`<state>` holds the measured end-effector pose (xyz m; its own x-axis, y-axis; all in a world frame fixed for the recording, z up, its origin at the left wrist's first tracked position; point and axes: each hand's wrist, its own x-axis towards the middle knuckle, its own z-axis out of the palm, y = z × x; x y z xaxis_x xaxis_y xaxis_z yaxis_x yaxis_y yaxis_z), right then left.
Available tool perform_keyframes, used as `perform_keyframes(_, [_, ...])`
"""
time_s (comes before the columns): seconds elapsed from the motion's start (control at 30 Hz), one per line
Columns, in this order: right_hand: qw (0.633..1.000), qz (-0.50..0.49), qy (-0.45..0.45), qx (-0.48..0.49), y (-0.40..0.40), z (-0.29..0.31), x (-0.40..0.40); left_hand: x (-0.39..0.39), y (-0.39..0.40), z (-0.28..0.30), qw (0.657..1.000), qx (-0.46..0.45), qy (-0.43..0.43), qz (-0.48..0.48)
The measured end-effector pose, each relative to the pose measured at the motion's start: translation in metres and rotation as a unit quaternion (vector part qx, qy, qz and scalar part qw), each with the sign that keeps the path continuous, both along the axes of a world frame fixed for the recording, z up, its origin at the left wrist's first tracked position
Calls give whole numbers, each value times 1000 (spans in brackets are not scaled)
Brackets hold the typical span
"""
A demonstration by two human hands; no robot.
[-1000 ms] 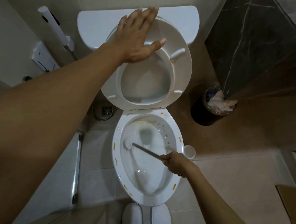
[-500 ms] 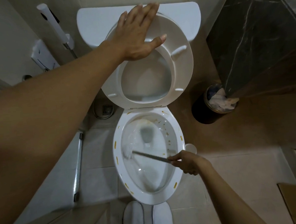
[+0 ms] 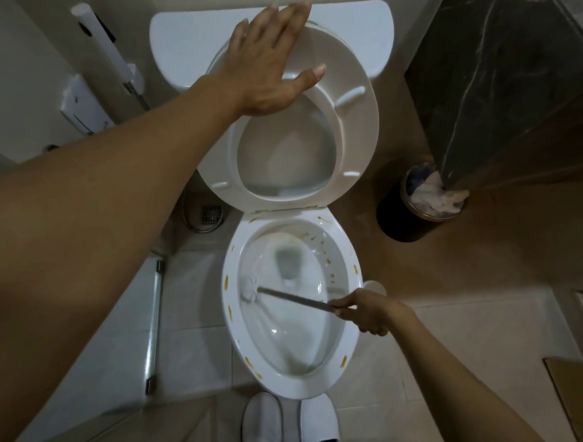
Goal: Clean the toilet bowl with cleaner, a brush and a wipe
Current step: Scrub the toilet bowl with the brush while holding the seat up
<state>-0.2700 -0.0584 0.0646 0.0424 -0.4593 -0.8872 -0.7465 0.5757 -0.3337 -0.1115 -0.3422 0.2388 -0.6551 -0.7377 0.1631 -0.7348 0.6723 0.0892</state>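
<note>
Currently, the left hand (image 3: 268,63) lies flat, fingers straight and spread, against the raised white plastic toilet seat (image 3: 356,122), which leans back on the white ceramic cistern (image 3: 186,40) at the far side. The right hand (image 3: 366,313) is curled tight around the near end of the slim grey handle of the toilet brush (image 3: 294,300); the handle runs leftward and down into the white ceramic toilet bowl (image 3: 352,349), and the blurred white brush head sits against the bowl's left inner wall. Yellow-brown spots dot the bowl rim on both sides and the far inner wall.

On the floor to the right stands a round black waste bin (image 3: 401,215) with a gold rim, holding crumpled paper, beside a dark marbled panel (image 3: 498,74). On the left wall hangs a white bidet sprayer (image 3: 105,48). Two white slippers (image 3: 290,420) stand at the near edge; their dark patterned marking cannot be read. No legible writing shows elsewhere.
</note>
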Motion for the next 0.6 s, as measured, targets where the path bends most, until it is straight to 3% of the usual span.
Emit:
perform_keyframes(0.17, [987,93,51,124,-19,26,-28,0,1,-1,1000,-4,1,3])
perform_keyframes(0.27, [982,160,71,72,-28,28,-17,0,1,0,1000,-1,3,1])
perform_keyframes(0.37, [984,159,71,35,-25,25,-5,0,2,1,1000,1,4,-1])
perform_keyframes(0.53, [966,200,116,112,-31,35,-23,0,0,0,1000,2,2,-1])
perform_keyframes(0.6, [967,193,142,91,-34,35,-26,-1,1,1,1000,0,6,0])
